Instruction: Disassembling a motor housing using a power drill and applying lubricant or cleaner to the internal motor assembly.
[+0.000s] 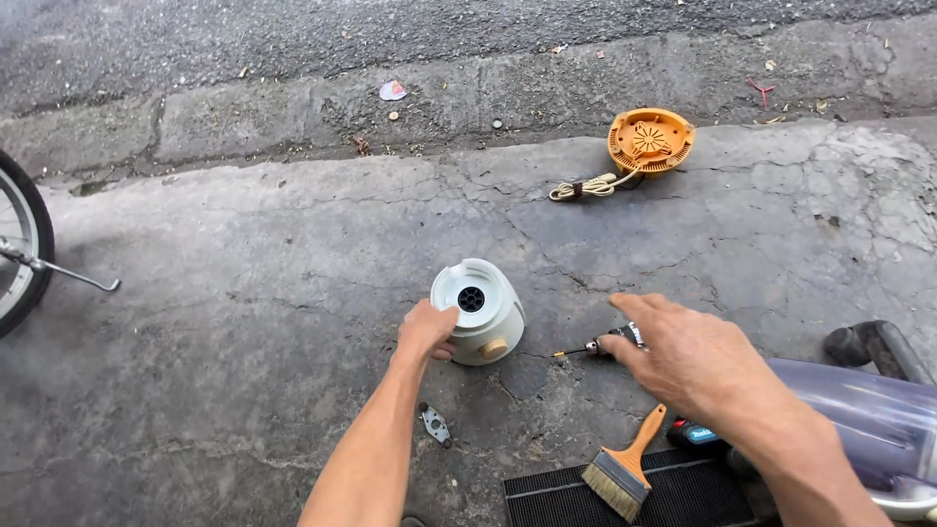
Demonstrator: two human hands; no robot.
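A pale green-white blender base (480, 312) with a black coupling on top and a tan knob stands on the concrete. My left hand (426, 332) grips its left side. My right hand (683, 353) hovers with fingers spread just over a small screwdriver (597, 344) lying on the ground to the right of the base; it holds nothing. A small grey metal plate (435, 425) lies on the ground below my left forearm.
An orange round bottom cover (650, 141) with a bundled cord (586, 186) lies farther away. A paintbrush (627, 468) rests on a black ribbed mat (634, 493). A translucent vacuum-like device (878, 425) sits at right. A bicycle wheel (20, 249) is at left, a curb (293, 107) beyond.
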